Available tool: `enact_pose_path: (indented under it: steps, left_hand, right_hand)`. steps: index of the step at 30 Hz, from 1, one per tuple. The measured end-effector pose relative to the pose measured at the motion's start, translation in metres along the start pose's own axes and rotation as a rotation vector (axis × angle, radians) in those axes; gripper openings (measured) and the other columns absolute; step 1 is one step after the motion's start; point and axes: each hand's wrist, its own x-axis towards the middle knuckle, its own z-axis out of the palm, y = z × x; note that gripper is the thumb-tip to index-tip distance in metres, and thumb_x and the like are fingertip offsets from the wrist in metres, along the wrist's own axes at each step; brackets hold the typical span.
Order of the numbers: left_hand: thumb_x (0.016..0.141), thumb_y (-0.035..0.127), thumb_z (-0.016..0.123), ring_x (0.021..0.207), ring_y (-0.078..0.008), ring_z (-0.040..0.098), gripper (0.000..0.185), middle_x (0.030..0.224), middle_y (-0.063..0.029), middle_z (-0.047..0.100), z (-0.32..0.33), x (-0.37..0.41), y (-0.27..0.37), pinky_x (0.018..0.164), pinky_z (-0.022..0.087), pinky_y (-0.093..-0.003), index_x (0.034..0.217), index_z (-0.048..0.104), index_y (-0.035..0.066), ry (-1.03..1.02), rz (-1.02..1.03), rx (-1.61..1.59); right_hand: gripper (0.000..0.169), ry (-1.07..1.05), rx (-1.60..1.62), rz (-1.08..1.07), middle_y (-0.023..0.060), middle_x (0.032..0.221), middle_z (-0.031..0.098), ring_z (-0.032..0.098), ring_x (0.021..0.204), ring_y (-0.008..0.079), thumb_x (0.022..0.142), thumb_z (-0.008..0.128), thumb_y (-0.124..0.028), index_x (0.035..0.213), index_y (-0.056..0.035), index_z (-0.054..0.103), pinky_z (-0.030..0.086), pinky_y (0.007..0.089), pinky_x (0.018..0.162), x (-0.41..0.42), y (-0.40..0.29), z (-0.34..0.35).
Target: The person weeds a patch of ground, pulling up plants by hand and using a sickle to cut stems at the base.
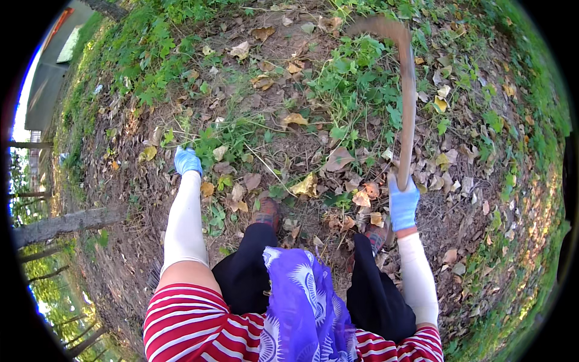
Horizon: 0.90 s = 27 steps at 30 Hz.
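Note:
My right hand (404, 206), in a light blue glove, grips the lower end of a sickle's wooden handle (407, 113). The handle points away from me, and its curved brown head (380, 26) bends left, blurred by motion. Leafy green weeds (362, 72) grow below and left of that head. On the left, my gloved left hand (187, 160) is low over the ground, closed around stems of a green vine (217, 142) that trails off to the right. Its fingertips are mostly hidden.
Dry leaves (338, 159) and twigs litter bare soil around my shoes (267, 211). Denser greenery (158, 50) covers the far left. A tree trunk (72, 224) stands at the left, with a grey wall (47, 95) behind. A purple scarf (303, 307) hangs between my knees.

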Motion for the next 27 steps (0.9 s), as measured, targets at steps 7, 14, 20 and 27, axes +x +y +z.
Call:
enact_pose_path:
  steps: [7, 14, 20, 27]
  left_hand:
    - [0.086, 0.017, 0.060, 0.077, -0.0390, 0.062, 0.020, 0.089, -0.0222, 0.067, -0.011, -0.021, 0.009, 0.071, 0.047, -0.0444, 0.098, 0.064, 0.002, -0.031, 0.043, 0.066]
    - [0.086, 0.028, 0.062, 0.096, -0.0384, 0.064, 0.039, 0.104, -0.0226, 0.067, -0.005, -0.030, -0.009, 0.083, 0.049, -0.0428, 0.117, 0.062, 0.005, -0.169, 0.014, 0.209]
    - [0.087, 0.027, 0.061, 0.093, -0.0392, 0.064, 0.034, 0.100, -0.0209, 0.068, -0.009, -0.030, -0.004, 0.081, 0.049, -0.0435, 0.115, 0.062, 0.007, -0.209, -0.049, 0.182]
    - [0.088, 0.027, 0.061, 0.094, -0.0393, 0.063, 0.034, 0.100, -0.0213, 0.067, -0.010, -0.043, -0.002, 0.081, 0.049, -0.0428, 0.114, 0.062, 0.006, -0.187, -0.022, 0.183]
  right_hand:
    - [0.034, -0.277, -0.043, -0.016, 0.0158, 0.071, 0.063, 0.059, 0.058, 0.0248, 0.086, 0.070, -0.031, 0.096, 0.0003, 0.062, 0.048, 0.0347, 0.057, 0.009, -0.016, 0.060]
    - [0.036, -0.441, -0.361, 0.080, 0.0231, 0.079, 0.065, 0.064, 0.072, 0.0393, 0.084, 0.069, -0.036, 0.094, -0.0013, 0.062, 0.050, 0.0425, 0.063, -0.070, 0.075, 0.042]
    - [0.033, -0.291, -0.213, -0.134, 0.0177, 0.070, 0.063, 0.062, 0.062, 0.0348, 0.084, 0.072, -0.032, 0.093, -0.0027, 0.061, 0.049, 0.0396, 0.058, -0.028, -0.013, 0.037]
    - [0.035, -0.283, -0.338, -0.234, 0.0179, 0.072, 0.064, 0.064, 0.065, 0.0361, 0.086, 0.067, -0.036, 0.100, -0.0038, 0.058, 0.051, 0.0422, 0.060, -0.014, -0.009, 0.052]
